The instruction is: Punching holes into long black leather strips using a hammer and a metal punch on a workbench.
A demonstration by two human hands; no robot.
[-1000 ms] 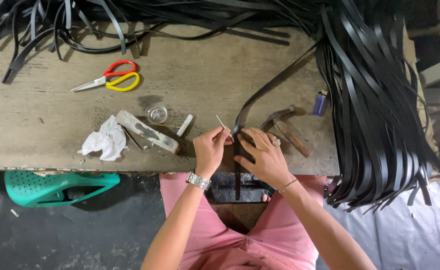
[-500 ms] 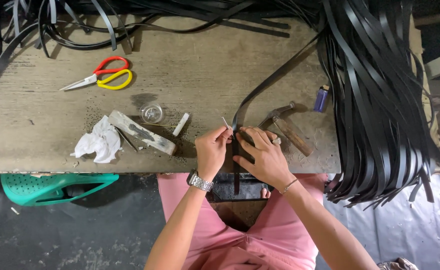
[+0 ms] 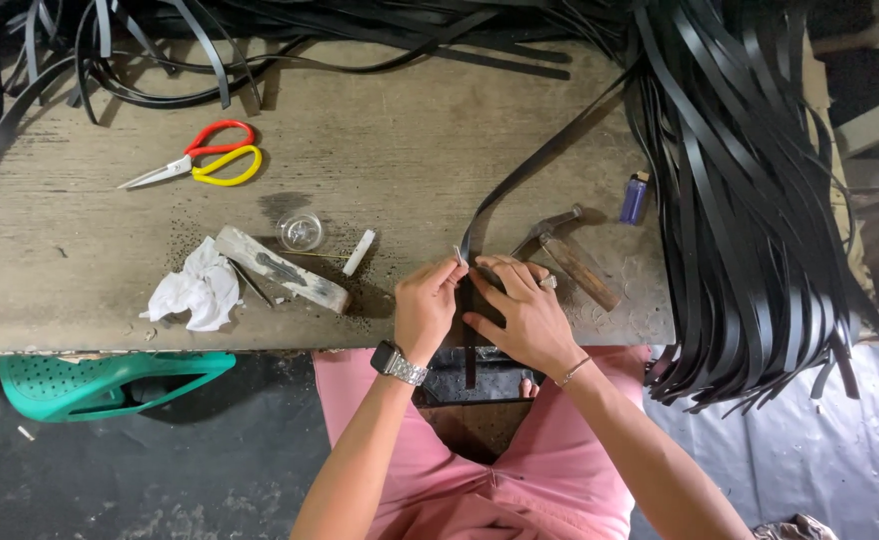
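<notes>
You have before you a worn wooden workbench bearing red-and-yellow scissors, a crumpled white cloth, a wooden block, a small glass dish, a hammer, a blue lighter and heaps of black straps.

left hand lowered its small pale stick onto black strap
</notes>
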